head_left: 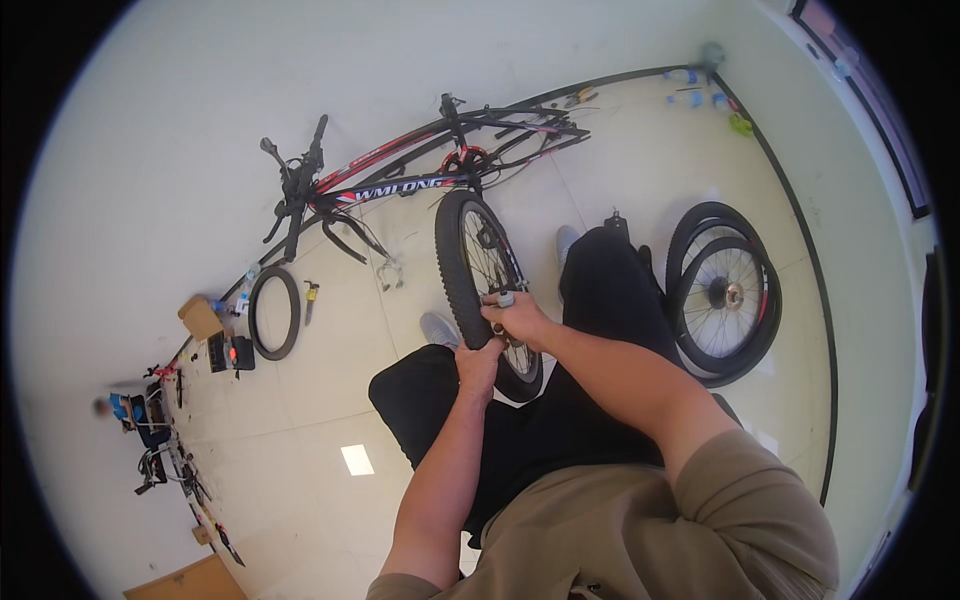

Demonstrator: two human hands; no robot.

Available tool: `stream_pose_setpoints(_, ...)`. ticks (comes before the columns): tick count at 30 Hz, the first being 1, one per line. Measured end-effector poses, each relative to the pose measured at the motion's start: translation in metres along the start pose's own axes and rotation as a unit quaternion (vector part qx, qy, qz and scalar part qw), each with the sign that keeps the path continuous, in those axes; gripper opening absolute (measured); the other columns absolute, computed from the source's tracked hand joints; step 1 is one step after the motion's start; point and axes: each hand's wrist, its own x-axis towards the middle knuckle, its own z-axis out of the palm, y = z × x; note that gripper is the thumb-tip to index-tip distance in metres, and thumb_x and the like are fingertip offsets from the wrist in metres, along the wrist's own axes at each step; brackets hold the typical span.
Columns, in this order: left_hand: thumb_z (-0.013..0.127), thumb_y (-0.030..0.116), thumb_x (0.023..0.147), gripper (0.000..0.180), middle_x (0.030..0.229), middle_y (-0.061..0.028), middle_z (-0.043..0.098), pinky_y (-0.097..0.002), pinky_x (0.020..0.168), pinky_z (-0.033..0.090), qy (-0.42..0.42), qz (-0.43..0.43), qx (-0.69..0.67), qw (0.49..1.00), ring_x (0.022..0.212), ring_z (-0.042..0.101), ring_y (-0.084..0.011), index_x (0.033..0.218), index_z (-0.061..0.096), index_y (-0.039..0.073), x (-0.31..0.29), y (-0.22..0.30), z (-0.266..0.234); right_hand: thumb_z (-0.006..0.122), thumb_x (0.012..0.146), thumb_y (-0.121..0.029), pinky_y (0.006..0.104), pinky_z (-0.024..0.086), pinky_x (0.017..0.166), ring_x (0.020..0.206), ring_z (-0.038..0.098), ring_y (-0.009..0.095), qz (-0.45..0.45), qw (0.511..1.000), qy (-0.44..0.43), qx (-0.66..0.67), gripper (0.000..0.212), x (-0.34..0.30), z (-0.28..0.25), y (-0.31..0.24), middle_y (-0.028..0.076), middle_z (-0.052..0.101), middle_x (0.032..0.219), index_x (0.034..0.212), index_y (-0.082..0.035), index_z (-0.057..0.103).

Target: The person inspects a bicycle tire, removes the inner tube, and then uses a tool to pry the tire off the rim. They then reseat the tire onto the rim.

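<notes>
A bicycle wheel with a black knobby tyre [459, 265] stands upright between my knees, its spokes facing right. At the near part of the tyre and rim, my left hand [481, 362] is closed on the wheel. My right hand [519, 319] is closed by the spokes, just above and to the right of the left one. A small grey cylindrical piece [506, 298] sticks up from its fingers; its kind cannot be made out. The fingertips of both hands are partly hidden.
A black and red bicycle frame [400, 188] with handlebars lies beyond the wheel. Two stacked wheels [722, 300] are on the right. At the left are a loose tyre [274, 312], a yellow-handled tool [311, 300], a cardboard box [201, 318] and a black toolbox [236, 353]. A person [120, 408] is far left.
</notes>
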Motion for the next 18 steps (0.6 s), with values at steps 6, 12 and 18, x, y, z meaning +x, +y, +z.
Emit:
stream_pose_setpoints(6,0.071,0.005,0.076,0.026,0.088,-0.004,0.067,-0.0274,0.069,0.05,0.009,0.004,-0.008,1.0,0.076,0.063,-0.0119,0.1,0.065,0.001,0.003,-0.007,-0.007,0.07,0.09,-0.017,0.0326,0.05,0.064,0.073,0.058,0.015,0.008,0.999,-0.031,0.017,0.039,0.0,0.005,-0.001,0.005,0.065,0.089,0.126,-0.003,0.066)
stream_pose_setpoints(12,0.071,0.005,0.076,0.026,0.087,-0.0043,0.067,-0.0271,0.069,0.05,0.007,0.005,0.004,1.0,0.076,0.062,-0.0118,0.1,0.065,0.001,0.006,-0.01,-0.005,0.072,0.087,-0.02,0.0339,0.053,0.062,0.075,0.061,0.017,-0.005,0.999,-0.03,0.02,0.041,0.006,0.0,0.004,0.007,0.066,0.088,0.123,-0.002,0.066)
stream_pose_setpoints(18,0.071,0.006,0.076,0.025,0.086,-0.0046,0.067,-0.0273,0.067,0.049,0.017,0.0,0.006,1.0,0.074,0.062,-0.0117,0.099,0.064,-0.001,0.008,-0.01,-0.004,0.07,0.089,-0.015,0.0326,0.051,0.067,0.075,0.06,0.016,-0.001,0.999,-0.032,0.029,0.041,0.005,0.001,0.002,0.007,0.067,0.093,0.127,-0.002,0.064)
